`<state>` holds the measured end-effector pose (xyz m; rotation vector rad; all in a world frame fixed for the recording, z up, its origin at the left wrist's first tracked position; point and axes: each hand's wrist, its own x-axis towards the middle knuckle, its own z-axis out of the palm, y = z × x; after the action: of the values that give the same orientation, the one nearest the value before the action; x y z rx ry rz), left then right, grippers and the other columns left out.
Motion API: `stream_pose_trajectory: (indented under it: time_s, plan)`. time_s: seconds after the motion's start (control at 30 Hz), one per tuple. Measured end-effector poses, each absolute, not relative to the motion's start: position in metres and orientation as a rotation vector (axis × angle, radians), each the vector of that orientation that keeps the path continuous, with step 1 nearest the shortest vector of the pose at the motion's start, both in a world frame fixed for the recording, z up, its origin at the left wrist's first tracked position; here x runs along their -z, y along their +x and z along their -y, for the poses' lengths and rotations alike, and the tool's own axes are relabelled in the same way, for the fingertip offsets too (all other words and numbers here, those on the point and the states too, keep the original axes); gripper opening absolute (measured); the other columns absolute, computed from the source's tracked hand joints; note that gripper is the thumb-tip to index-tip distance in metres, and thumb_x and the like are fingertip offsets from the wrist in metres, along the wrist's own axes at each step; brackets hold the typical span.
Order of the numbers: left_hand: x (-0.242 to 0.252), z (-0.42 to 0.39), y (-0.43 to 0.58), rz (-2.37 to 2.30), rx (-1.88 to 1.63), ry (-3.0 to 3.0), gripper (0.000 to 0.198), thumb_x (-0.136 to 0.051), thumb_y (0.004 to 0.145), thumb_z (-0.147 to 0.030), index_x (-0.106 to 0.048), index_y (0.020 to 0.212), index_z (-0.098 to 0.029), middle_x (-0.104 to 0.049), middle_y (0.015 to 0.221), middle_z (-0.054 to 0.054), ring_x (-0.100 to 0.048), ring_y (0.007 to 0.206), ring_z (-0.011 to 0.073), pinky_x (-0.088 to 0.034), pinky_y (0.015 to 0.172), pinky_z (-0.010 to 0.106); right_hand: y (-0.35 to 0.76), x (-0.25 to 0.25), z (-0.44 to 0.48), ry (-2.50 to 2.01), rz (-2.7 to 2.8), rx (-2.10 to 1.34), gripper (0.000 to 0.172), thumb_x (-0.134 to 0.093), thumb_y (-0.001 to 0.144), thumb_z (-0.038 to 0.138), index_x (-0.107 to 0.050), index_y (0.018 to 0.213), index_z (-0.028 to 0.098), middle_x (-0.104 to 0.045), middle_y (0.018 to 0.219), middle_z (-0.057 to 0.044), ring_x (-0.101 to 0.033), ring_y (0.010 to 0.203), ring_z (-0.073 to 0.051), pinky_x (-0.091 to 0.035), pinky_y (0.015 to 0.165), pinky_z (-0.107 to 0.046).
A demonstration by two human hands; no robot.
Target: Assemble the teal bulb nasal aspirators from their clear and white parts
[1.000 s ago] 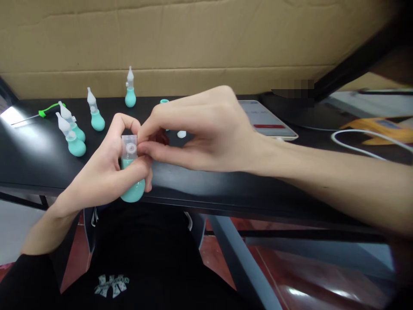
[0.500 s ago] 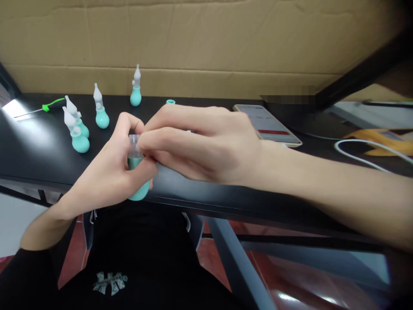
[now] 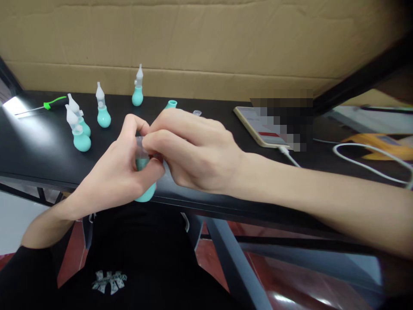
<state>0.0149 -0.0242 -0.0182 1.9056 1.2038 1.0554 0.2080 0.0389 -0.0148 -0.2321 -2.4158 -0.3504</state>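
Note:
My left hand [image 3: 121, 170] is wrapped around a nasal aspirator with a turquoise bulb [image 3: 146, 193] and a clear plastic neck [image 3: 139, 143]. My right hand [image 3: 200, 155] is closed in a pinch against the side of that neck. Whatever its fingertips grip is hidden behind them. Both hands meet above the front edge of the black table. Behind my right hand show the open mouth of another turquoise bulb [image 3: 172, 104] and a small clear piece [image 3: 197, 113], both partly covered.
Several assembled aspirators stand at the left, one [image 3: 81, 140] nearest me and one [image 3: 137, 95] by the cardboard wall [image 3: 193, 47]. A green-handled tool [image 3: 51, 103] lies far left. On the right are a phone [image 3: 254, 125], its white cable [image 3: 364, 165] and a yellow item [image 3: 371, 146].
Both hands keep their hold on the aspirator and have shifted slightly right in view. More of the loose bulb and the clear piece behind my right hand now shows.

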Motion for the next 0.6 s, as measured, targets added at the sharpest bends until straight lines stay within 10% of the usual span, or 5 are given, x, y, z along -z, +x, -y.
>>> stream_pose_trajectory:
  time_s: [0.6]
  plan:
    - [0.0099,0.0258,0.0161,-1.061,-0.983,1.754,0.029,-0.062,0.093,-0.023,-0.037,0.105,-0.029,-0.064,0.082,-0.007,-0.075,0.071,0.0156,-0.064,0.063,0.034,0.2127,0.0086,-0.0374,-0.220,2.361,-0.036,0.024,-0.042,0.110,0.008,-0.059,0.099,0.021,-0.067,0.100,-0.003,-0.066,0.080,-0.014,-0.053,0.071,-0.030]
